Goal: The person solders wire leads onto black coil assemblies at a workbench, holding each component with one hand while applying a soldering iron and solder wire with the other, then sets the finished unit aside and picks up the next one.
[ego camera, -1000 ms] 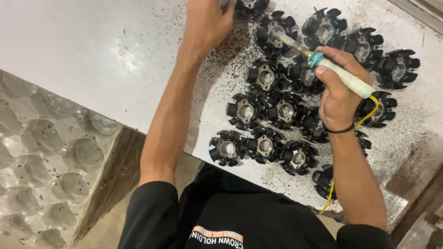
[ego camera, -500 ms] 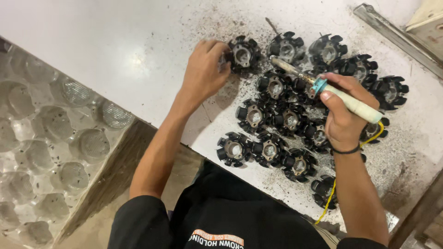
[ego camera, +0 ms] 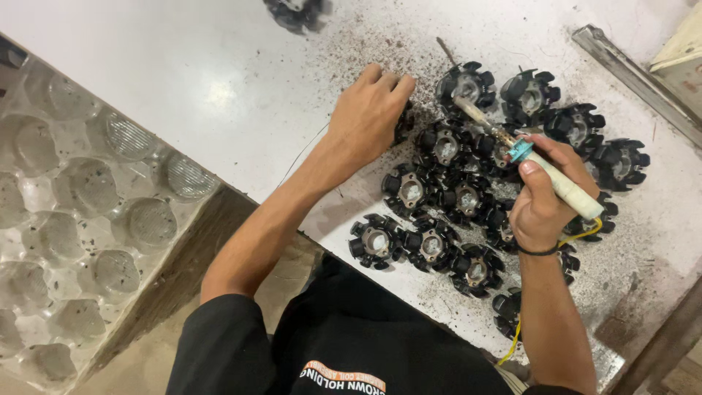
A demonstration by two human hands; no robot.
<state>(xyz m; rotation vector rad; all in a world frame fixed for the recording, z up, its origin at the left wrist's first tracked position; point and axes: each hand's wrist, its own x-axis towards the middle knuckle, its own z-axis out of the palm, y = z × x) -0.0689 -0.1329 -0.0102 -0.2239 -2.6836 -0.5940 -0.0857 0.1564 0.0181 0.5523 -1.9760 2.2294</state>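
The person leans over a white table [ego camera: 219, 80] speckled with dark debris, with a cluster of black round finned parts [ego camera: 468, 197] spread across the centre and right of the frame. The right hand [ego camera: 545, 197], in the right middle of the frame, is closed in a pen-like grip around a soldering iron [ego camera: 563, 186] with a pale handle and a blue collar. The iron's long axis runs diagonally, from the handle end at lower right up toward the upper left, so its metal tip [ego camera: 472, 110] reaches over the cluster and sits at or just above 1 finned part [ego camera: 462, 84] near the top of the group; whether the tip actually touches it cannot be told. A yellow cord [ego camera: 578, 230] trails from the handle down past the wrist, which wears a dark band. The left hand [ego camera: 369, 121] lies palm down at the upper centre, fingers curled over the left edge of the cluster, resting on or pinching another finned part [ego camera: 404, 121] that is mostly hidden beneath the fingers; how firmly it grips cannot be told. The 2 hands are apart, with several finned parts between them, and the left hand lies to the left of the iron's tip, nearer to it than the right hand's knuckles are. 1 stray finned part [ego camera: 292, 11] sits alone at the top edge. A clear plastic tray with round pockets [ego camera: 88, 219] fills the left side of the frame, below table level.
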